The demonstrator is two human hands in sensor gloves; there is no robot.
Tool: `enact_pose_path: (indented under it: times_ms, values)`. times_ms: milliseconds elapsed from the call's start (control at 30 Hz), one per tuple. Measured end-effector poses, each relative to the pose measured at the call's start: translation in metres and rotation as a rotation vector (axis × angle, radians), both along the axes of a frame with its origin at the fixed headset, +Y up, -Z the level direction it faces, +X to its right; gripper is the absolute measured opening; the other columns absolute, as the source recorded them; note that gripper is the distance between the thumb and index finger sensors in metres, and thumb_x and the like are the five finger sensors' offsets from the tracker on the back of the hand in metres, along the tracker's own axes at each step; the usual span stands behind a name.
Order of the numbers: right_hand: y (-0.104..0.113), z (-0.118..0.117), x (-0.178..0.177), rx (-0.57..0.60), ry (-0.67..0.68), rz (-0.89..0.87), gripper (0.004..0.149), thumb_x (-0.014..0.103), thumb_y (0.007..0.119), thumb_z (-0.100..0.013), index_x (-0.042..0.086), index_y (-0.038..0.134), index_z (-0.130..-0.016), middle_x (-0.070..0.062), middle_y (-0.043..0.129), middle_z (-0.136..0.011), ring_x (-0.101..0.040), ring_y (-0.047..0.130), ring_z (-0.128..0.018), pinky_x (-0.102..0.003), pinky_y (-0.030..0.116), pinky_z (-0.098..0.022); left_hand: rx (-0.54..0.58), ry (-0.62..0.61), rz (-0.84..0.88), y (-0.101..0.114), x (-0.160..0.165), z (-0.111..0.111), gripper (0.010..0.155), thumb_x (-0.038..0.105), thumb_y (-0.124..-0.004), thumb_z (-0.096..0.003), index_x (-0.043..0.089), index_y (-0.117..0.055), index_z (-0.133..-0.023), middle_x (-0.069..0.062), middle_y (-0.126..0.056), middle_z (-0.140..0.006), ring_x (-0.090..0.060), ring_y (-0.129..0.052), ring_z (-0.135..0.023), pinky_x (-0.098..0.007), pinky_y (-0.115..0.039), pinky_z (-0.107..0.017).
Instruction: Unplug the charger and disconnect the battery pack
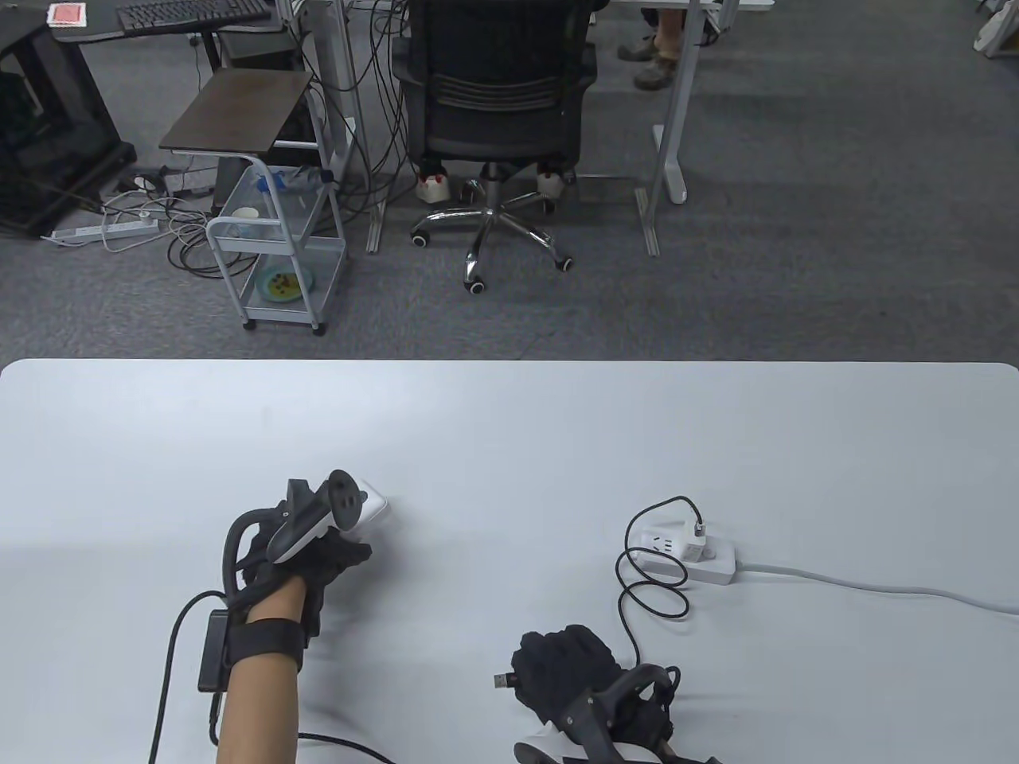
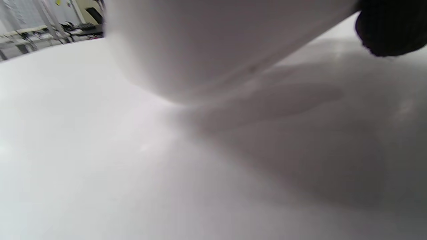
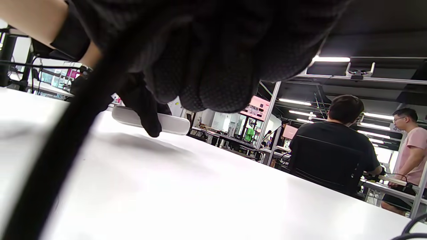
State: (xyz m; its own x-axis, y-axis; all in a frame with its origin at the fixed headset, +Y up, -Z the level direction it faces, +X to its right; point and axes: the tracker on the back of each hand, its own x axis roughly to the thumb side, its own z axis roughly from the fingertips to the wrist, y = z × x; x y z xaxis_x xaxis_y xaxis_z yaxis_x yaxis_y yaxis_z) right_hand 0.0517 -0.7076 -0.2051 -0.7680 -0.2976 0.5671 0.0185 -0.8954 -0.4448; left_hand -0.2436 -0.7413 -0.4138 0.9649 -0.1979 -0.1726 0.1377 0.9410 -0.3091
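My left hand (image 1: 342, 549) grips a white battery pack (image 1: 376, 507) at the table's left-middle. The pack fills the top of the left wrist view (image 2: 213, 50), just above the table. In the right wrist view my left hand (image 3: 143, 110) holds it (image 3: 173, 125) a little off the surface. My right hand (image 1: 549, 664) is near the front edge and holds the black cable's (image 1: 629, 605) USB plug (image 1: 501, 680), which is free of the pack. The cable loops back to a white charger (image 1: 699, 547) plugged into the white power strip (image 1: 677, 557).
The power strip's grey cord (image 1: 876, 587) runs off the table's right edge. My left wrist's black cable (image 1: 171, 660) trails to the front edge. Beyond the far table edge (image 1: 509, 362) are an office chair (image 1: 493, 103), a cart and desks.
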Motion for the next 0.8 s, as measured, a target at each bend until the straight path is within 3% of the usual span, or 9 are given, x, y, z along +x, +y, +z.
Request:
enact_pose_path:
  times_ms: [167, 500, 667, 800]
  values:
    - [0.003, 0.005, 0.000, 0.014, 0.002, -0.012, 0.041, 0.043, 0.074, -0.045, 0.025, 0.090, -0.079, 0.001, 0.097, -0.087, -0.020, 0.102, -0.068, -0.043, 0.082, -0.060, -0.047, -0.024, -0.062, -0.013, 0.008, -0.002, 0.107, 0.081, -0.078, -0.0266, 0.023, -0.047, -0.111, -0.007, -0.062, -0.109, -0.031, -0.076, -0.097, -0.044, -0.065, -0.084]
    - [0.004, 0.004, 0.002, -0.002, -0.004, -0.023, 0.042, 0.041, 0.072, -0.047, 0.024, 0.088, -0.081, -0.001, 0.095, -0.089, -0.021, 0.101, -0.069, -0.044, 0.081, -0.060, -0.047, -0.025, 0.042, -0.016, -0.001, -0.003, 0.104, 0.080, -0.074, -0.0292, 0.023, -0.044, -0.111, -0.007, -0.060, -0.110, -0.031, -0.074, -0.098, -0.044, -0.062, -0.085]
    - [0.001, 0.003, 0.001, -0.022, 0.000, -0.015, 0.042, 0.042, 0.072, -0.047, 0.024, 0.088, -0.081, -0.001, 0.095, -0.089, -0.021, 0.101, -0.069, -0.044, 0.081, -0.060, -0.027, -0.053, 0.048, -0.018, -0.004, -0.001, 0.100, 0.079, -0.072, -0.0312, 0.025, -0.044, -0.110, -0.006, -0.058, -0.110, -0.030, -0.072, -0.099, -0.044, -0.061, -0.085]
    - [0.001, 0.002, 0.001, -0.027, 0.001, -0.013, 0.042, 0.042, 0.072, -0.047, 0.024, 0.088, -0.081, -0.001, 0.095, -0.089, -0.021, 0.101, -0.069, -0.045, 0.081, -0.060, 0.076, -0.112, 0.051, -0.021, -0.008, 0.004, 0.090, 0.078, -0.071, -0.0345, 0.031, -0.049, -0.108, 0.001, -0.062, -0.109, -0.026, -0.076, -0.099, -0.043, -0.063, -0.085]
